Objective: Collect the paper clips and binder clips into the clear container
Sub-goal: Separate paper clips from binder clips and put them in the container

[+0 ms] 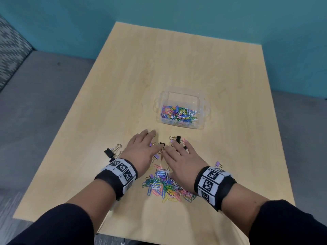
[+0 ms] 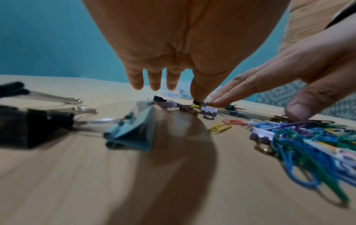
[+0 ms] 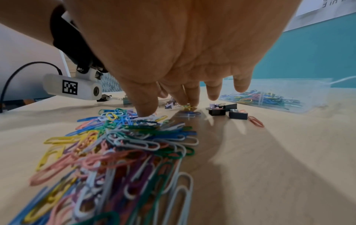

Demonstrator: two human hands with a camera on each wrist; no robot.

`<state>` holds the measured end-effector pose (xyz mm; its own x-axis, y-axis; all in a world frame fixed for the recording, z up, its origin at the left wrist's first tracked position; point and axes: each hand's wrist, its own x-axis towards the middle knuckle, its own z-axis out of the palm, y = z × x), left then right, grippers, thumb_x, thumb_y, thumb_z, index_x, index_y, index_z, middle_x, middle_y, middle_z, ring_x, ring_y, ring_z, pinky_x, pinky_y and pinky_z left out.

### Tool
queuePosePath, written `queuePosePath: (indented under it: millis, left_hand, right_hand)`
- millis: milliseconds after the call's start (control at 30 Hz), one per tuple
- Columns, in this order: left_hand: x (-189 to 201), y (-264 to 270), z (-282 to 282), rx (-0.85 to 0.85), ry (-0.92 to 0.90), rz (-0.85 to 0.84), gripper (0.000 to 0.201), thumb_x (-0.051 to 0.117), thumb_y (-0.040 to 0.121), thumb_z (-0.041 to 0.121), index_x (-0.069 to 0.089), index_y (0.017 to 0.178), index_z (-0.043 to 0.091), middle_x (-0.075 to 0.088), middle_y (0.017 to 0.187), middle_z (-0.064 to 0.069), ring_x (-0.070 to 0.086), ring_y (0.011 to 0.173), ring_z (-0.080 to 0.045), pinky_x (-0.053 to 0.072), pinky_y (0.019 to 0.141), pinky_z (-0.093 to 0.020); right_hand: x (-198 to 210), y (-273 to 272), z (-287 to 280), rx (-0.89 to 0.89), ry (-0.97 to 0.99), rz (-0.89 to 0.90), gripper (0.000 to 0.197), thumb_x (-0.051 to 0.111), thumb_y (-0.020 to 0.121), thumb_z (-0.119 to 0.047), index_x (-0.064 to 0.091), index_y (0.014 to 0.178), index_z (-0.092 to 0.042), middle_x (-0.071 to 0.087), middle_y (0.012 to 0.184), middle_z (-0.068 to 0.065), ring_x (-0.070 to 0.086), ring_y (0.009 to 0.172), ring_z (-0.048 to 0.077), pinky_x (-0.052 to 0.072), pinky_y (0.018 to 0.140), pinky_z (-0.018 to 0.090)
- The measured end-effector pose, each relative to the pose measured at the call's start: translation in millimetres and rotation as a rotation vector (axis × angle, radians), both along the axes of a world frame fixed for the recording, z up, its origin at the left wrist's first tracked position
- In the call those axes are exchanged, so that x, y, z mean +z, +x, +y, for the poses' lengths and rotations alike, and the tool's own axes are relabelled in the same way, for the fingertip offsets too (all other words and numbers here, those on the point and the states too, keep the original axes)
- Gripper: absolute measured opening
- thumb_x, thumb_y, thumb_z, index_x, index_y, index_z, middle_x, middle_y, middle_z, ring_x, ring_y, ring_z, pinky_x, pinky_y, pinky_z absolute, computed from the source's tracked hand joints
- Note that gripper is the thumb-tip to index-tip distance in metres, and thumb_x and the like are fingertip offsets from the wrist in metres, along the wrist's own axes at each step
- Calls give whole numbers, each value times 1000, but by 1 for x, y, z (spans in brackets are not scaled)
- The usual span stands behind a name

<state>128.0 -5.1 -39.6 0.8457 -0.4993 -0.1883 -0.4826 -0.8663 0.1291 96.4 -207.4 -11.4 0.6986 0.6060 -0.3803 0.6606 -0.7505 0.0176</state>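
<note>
- Two hands, left hand [image 1: 141, 151] and right hand [image 1: 180, 156], lie flat with fingers spread over the binder clips [image 1: 177, 138], gripping nothing.
- Container [image 1: 182, 93]: light, rigid, part-filled, just beyond the hands.
- Paper clips [image 1: 164, 184]: light, slippery, tangling; best scooped as a bunch.
- Binder clips: stiff; pinch by body.

Head view looks forward and down from above the table [image 1: 177, 59], both forearms entering from the bottom edge, teal wall at top; wide, whole tabletop in frame; left wrist view sits low under the left hand [image 2: 183, 45], just above the wood, facing along the fingers toward the wall, very close, blurred near the lens; right wrist view likewise under the right hand [image 3: 183, 53], facing forward; all three share the loose paper clip pile [image 1: 166, 184] [image 2: 308, 144] [image 3: 125, 144] and clear container [image 1: 182, 110] [image 3: 279, 94]; the right wrist view also catches the left wrist camera [image 3: 71, 88].
</note>
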Motion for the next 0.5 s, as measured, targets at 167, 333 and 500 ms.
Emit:
queuePosePath:
  millis: [167, 333, 500]
  left_hand:
    - [-3, 1, -1, 136, -98, 46, 48, 56, 88, 22, 48, 132, 37, 28, 152, -11, 20, 139, -37, 28, 109, -50]
    - [2, 10, -2, 210, -228, -56, 31, 67, 80, 20, 64, 111, 21, 61, 113, -8, 50, 104, -36, 49, 81, -47]
    - [22, 25, -26, 109, 66, -82, 26, 44, 93, 39, 59, 101, 20, 59, 97, -3, 49, 92, -29, 37, 71, -37]
  right_hand:
    - [-6, -3, 3, -14, -2, -8, 74, 46, 90, -53, 29, 145, -8, 27, 153, 12, 11, 143, 38, 8, 108, 64]
    - [-6, -14, 3, -25, 38, -8, 66, 52, 88, -49, 39, 138, -8, 38, 144, 13, 21, 139, 39, 17, 109, 63]
    - [-8, -21, 7, -76, 84, -38, 59, 58, 85, -42, 47, 131, -7, 47, 136, 14, 32, 135, 39, 25, 107, 61]
